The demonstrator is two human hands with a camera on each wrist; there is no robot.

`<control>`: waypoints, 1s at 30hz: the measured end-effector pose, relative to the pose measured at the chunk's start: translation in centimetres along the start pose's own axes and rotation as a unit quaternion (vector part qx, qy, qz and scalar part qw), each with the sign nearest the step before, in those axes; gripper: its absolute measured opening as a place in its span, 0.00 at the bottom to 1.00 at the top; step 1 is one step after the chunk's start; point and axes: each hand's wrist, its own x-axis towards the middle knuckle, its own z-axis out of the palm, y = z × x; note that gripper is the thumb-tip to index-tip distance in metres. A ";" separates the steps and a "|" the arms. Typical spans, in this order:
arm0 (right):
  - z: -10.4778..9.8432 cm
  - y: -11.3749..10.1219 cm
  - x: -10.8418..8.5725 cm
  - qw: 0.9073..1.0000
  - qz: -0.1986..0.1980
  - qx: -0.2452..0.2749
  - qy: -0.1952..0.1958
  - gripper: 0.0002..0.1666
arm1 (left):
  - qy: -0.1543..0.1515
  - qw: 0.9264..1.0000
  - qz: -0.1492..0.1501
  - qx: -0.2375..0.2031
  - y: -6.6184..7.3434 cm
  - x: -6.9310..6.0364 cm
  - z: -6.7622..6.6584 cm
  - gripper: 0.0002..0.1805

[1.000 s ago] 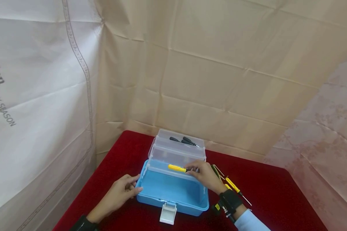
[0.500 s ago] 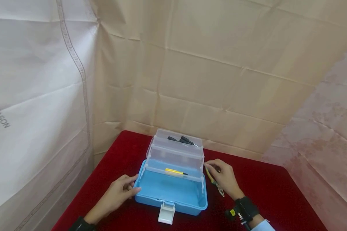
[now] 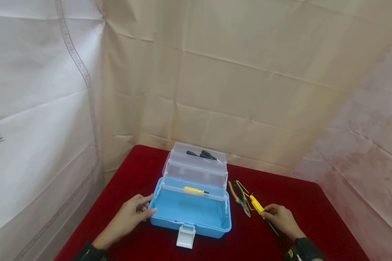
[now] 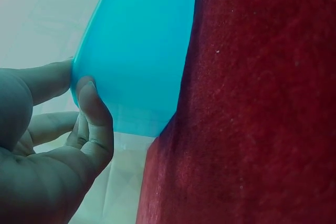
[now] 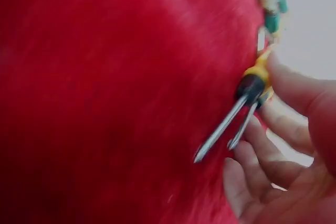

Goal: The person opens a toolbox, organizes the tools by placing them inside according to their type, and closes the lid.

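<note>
An open blue toolbox [image 3: 209, 232] with clear folding trays stands on the red-covered table. My left hand [image 3: 127, 215] pinches its left rim between thumb and fingers, also plain in the left wrist view. To the right, my right hand [image 3: 282, 221] has thumb and fingers on the handle of a yellow screwdriver [image 3: 256, 204] lying on the cloth. The blurred right wrist view shows two metal shafts side by side at the yellow handles [image 5: 257, 74]. One yellow screwdriver [image 3: 193, 189] lies in the lower tray, and several black-handled screwdrivers [image 3: 208, 155] are in the top tray.
Green-and-yellow pliers [image 3: 240, 199] lie right of the toolbox, beside a thin bent hex key [image 3: 243, 186]. A white latch [image 3: 186, 236] hangs from the box front. Beige cloth [image 3: 232, 90] hangs behind the table.
The right hand has set the yellow screwdriver in the lower tray, let go, and moved right to another yellow screwdriver. The left hand has stayed on the rim; the head view has shifted slightly.
</note>
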 end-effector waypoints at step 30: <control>-1.4 -1.0 -0.3 0.998 0.047 -0.011 0.042 0.13 | 0.011 1.000 0.002 -0.006 -0.1 0.0 0.1 0.34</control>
